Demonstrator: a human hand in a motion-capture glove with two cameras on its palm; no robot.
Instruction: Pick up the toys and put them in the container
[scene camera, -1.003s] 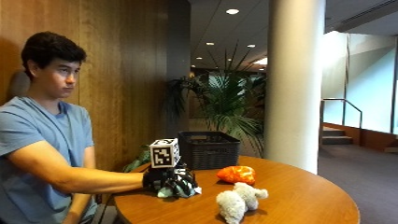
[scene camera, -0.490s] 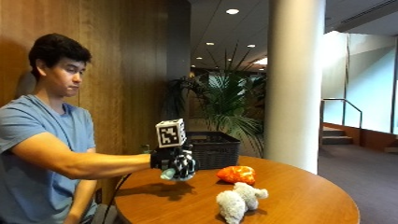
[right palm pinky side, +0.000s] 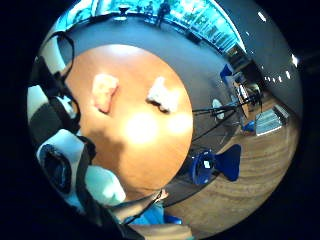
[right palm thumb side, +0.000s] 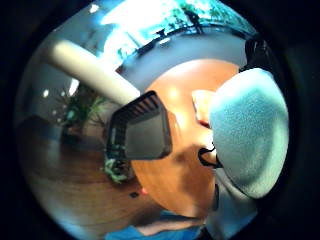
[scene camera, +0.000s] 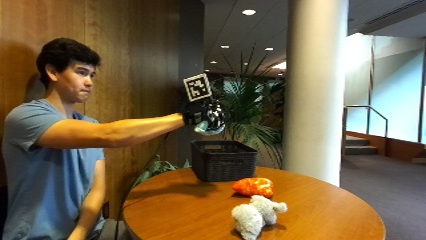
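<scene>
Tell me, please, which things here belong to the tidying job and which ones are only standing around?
For the job:
gloved right hand, gripping a pale toy above the basket
dark woven basket
orange toy on the table
white toy on the table

Only standing around:
round wooden table
white pillar
potted palm

Pale toy (scene camera: 207, 128) mostly hidden within gloved right hand (scene camera: 203, 116), kind indiscernible
</scene>
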